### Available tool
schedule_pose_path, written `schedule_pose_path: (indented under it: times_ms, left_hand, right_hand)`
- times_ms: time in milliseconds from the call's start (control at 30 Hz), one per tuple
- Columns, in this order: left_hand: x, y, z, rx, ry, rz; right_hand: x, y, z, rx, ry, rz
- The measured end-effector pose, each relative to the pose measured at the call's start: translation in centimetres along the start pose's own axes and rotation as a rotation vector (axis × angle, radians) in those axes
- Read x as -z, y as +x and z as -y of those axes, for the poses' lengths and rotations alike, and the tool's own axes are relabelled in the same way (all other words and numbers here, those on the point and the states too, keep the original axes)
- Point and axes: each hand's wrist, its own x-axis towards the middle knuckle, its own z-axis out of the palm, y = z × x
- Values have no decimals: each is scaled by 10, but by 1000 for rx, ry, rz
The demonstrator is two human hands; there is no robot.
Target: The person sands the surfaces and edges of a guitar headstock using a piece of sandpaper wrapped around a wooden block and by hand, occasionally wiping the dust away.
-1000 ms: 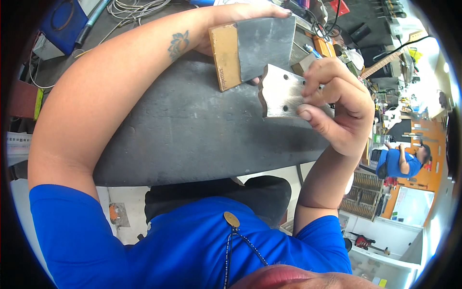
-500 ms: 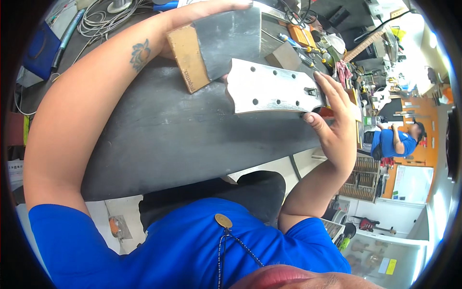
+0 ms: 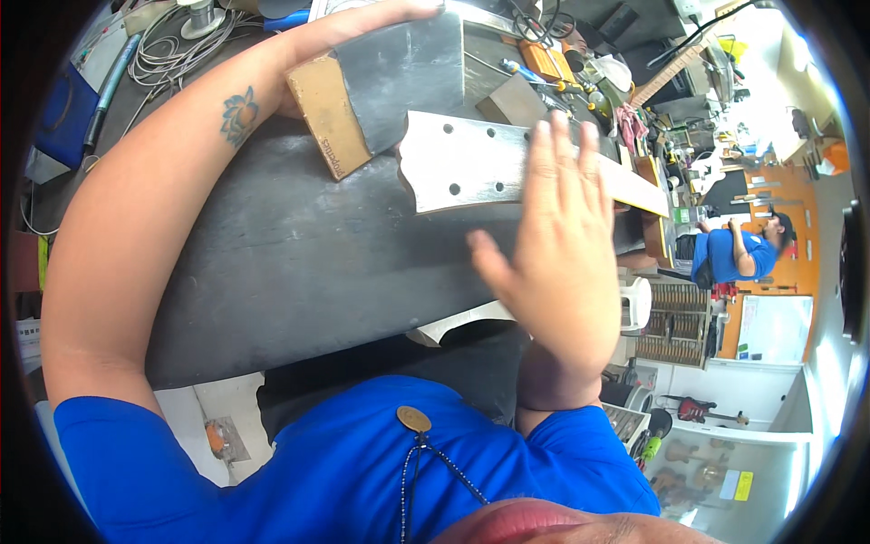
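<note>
A broad dark grey board [image 3: 290, 272] lies across my lap. My left arm reaches over it, and my left hand [image 3: 385, 14] grips the far edge of a wooden block faced with a grey sheet [image 3: 399, 77]. Just right of the block lies a silvery flat piece with several holes [image 3: 458, 163], which runs on to the right into a long wooden-edged strip [image 3: 648, 192]. My right hand [image 3: 557, 254] hovers flat over that piece, fingers spread and palm down, holding nothing.
Coiled cables [image 3: 172, 41] and a blue case [image 3: 63, 118] lie at the upper left. Tools crowd a bench [image 3: 562, 63] at the top right. Another person in a blue shirt [image 3: 734, 254] works at the far right, near shelves and a small red guitar [image 3: 693, 408].
My right hand has let go of the silvery piece's right end and now spreads open above it. The block and the silvery piece sit lower and larger in view.
</note>
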Motion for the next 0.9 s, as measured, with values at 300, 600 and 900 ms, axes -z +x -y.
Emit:
schedule_pose_path:
  times_ms: [300,600,900]
  left_hand:
    - [-5,1,-1,40,16,-8]
    - [-3,-1,-1,40,25,-37]
    - [-2,4,3,20,15,-65]
  right_hand:
    - [-25,-32,81,1082,1127,121]
    - [-6,-7,-54,44,541,-544]
    - [-27,-17,-54,-65,438,-396]
